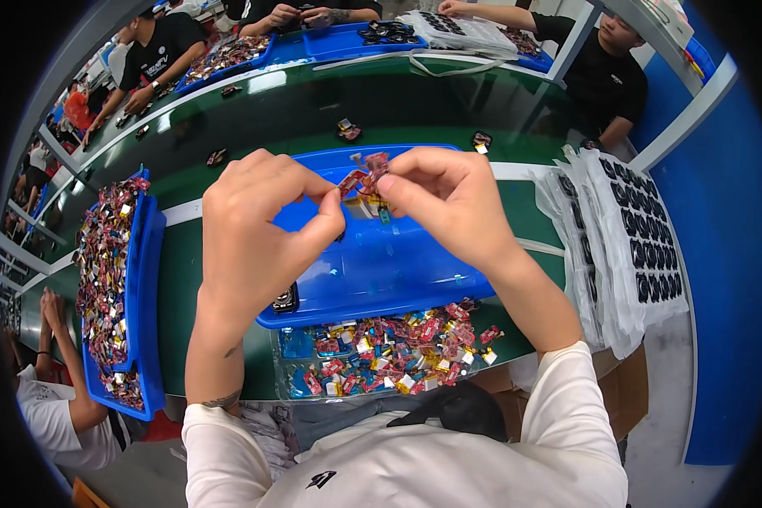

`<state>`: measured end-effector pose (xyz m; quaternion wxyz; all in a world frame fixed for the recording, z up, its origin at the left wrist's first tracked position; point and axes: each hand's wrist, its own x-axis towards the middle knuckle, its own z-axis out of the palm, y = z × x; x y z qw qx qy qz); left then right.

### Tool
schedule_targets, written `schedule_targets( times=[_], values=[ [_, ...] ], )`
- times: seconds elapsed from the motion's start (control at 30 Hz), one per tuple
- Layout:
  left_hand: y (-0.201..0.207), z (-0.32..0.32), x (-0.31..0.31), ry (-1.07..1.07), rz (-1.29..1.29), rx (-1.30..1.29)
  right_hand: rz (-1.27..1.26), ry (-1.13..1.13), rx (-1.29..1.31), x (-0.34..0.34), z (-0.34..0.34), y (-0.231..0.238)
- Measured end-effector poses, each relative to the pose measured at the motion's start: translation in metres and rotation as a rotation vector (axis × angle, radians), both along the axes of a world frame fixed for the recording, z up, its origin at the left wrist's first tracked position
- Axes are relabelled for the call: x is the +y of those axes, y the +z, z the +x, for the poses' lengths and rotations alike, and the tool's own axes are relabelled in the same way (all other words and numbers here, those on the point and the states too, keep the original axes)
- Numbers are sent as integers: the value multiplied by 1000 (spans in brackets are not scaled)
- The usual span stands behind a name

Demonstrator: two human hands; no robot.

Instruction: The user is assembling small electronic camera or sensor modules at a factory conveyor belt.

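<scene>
Above a blue plastic tray [372,275], my left hand [267,224] and my right hand [455,196] meet over a small red circuit board assembly [376,164]. Thumb and forefinger of the left pinch one red end of it, while the right grips the other part. Yellow and silvery pieces hang just below the fingers; how they join is too small to tell. A black squarish casing [286,299] lies by the tray's left edge, near my left wrist. Along the tray's near side, a heap of red boards with yellow and white parts [398,349] spreads over clear plastic.
At left stands a long blue bin [148,313] full of similar boards. White trays of black parts [643,229] are stacked at right. A few assemblies [348,129] dot the green conveyor belt [288,118]. Co-workers sit across it and at left; metal posts [686,114] frame the station.
</scene>
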<state>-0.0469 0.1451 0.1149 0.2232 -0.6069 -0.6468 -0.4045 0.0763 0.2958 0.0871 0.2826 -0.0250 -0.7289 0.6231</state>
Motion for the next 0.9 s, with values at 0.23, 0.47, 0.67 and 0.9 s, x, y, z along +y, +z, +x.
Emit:
schedule_targets(
  times=[0.23,0.47,0.67,0.9],
  values=[
    [0,-5,0,30,-14,-29,215,-240,4,14,1,8],
    [-3,-4,-1,66,-41,125,477,-58,90,3,6,13],
    [0,-3,2,107,48,39,275,-286,-24,20,5,12],
    [-1,-8,0,10,-3,-535,685,0,-198,19,8,13]
  ],
)
